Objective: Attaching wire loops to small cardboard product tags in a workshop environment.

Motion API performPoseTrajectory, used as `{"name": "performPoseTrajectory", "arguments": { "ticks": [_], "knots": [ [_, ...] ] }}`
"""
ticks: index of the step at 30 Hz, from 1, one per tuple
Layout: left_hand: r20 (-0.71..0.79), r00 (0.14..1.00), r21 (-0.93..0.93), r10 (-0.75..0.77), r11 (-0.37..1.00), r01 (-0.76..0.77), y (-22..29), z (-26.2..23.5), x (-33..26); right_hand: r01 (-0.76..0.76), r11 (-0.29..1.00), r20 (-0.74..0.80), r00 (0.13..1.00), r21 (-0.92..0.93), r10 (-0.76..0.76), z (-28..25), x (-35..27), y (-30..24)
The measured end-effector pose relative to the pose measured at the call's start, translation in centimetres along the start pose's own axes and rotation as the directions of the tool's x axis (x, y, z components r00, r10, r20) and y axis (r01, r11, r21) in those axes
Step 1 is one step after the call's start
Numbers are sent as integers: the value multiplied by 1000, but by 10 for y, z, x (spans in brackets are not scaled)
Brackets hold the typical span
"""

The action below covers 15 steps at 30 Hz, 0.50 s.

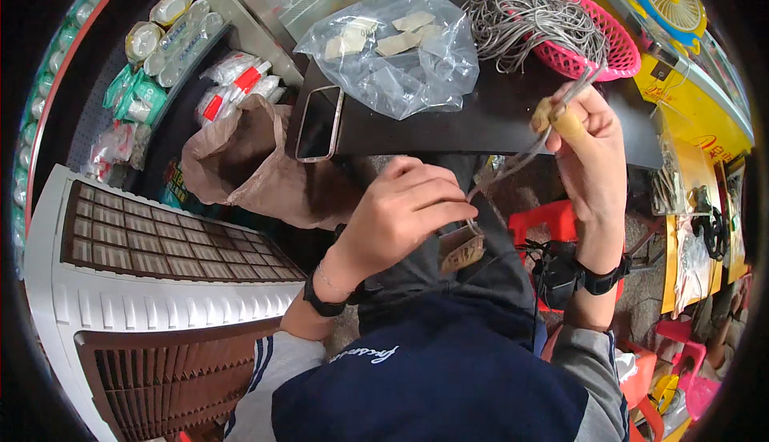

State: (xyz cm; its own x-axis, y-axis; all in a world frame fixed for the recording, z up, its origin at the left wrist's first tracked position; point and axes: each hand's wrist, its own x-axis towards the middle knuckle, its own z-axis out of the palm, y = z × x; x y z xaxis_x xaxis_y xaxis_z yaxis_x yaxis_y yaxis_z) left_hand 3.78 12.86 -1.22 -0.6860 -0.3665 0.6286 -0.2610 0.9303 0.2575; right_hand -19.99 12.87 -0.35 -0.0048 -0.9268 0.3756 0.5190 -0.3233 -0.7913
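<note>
My right hand (593,133) is raised beside the dark table's front edge, pinching a few grey cords (525,156) between its thumb and fingers. Tan coverings wrap two of its fingertips. The cords slant down to my left hand (408,209), whose thumb and fingers are closed on their lower part. Below the left fingers, over my lap, hangs a small brownish piece with dark markings (462,251); it looks like a folded paper tag, and how it joins the cords is hidden. A tangled bundle of grey cords (513,13) lies partly in a pink plastic basket (629,56).
On the dark table (408,137) lie a clear plastic bag (408,89) with paper pieces and a phone (320,124). A brown sack (264,177) stands open at left, near a white air cooler (56,282). A red stool (553,222) and a yellow fan (669,1) are at right.
</note>
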Motion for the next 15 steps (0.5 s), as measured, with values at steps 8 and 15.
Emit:
{"name": "performPoseTrajectory", "arguments": {
  "ticks": [8,15],
  "knots": [
    [69,996,37,-57,998,54,-10,-3,3,188,693,282,959,-696,23,27,-31,-6],
    [28,945,-233,-325,918,322,-7,3,3,267,448,308,951,-853,19,33,-44,11]
  ]
}}
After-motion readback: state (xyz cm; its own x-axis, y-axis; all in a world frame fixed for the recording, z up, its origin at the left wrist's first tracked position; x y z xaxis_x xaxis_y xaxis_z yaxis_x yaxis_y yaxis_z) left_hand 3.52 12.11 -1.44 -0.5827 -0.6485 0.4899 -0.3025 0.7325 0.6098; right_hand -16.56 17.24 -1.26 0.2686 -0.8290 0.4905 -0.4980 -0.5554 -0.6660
